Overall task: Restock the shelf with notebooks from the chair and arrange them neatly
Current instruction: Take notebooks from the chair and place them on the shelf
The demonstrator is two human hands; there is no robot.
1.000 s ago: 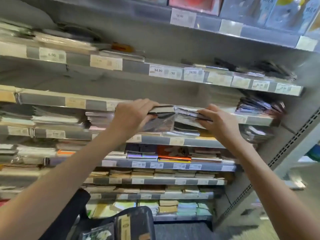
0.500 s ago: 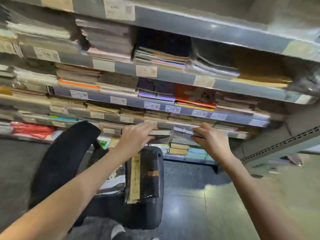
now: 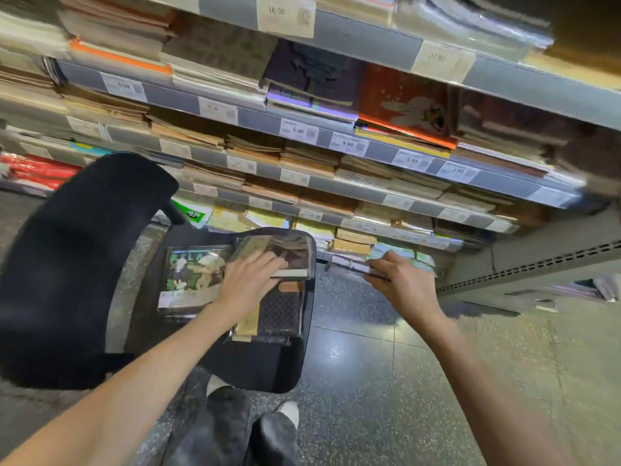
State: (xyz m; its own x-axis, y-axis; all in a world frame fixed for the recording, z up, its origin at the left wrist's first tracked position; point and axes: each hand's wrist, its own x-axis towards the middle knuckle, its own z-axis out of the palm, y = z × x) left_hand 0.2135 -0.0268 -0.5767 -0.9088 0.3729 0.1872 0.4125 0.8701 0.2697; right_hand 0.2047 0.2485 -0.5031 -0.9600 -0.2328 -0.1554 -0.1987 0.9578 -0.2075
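Note:
A black office chair (image 3: 77,264) stands before the shelf (image 3: 369,45), with several plastic-wrapped notebooks on its seat. My left hand (image 3: 248,280) lies over the near corner of the top brown-covered notebook (image 3: 289,252), which sits tilted on a dark patterned notebook (image 3: 282,314); my fingers grip it. A green illustrated notebook (image 3: 191,277) lies beside them on the left. To the right of the seat, over the floor, my right hand (image 3: 406,287) holds a thin dark notebook (image 3: 366,270) by its edge. The shelf tiers are packed with stacked notebooks.
Price tags (image 3: 297,129) line the shelf edges. The perforated shelf upright (image 3: 524,270) slants at the right. Speckled dark floor (image 3: 363,364) lies right of the chair. My legs and shoes (image 3: 268,428) are below the seat. Red packages (image 3: 37,169) lie at the far left.
Both hands came down from the upper shelf to the chair. They held notebooks together before; now they are apart, left on the chair's stack, right holding a thin notebook.

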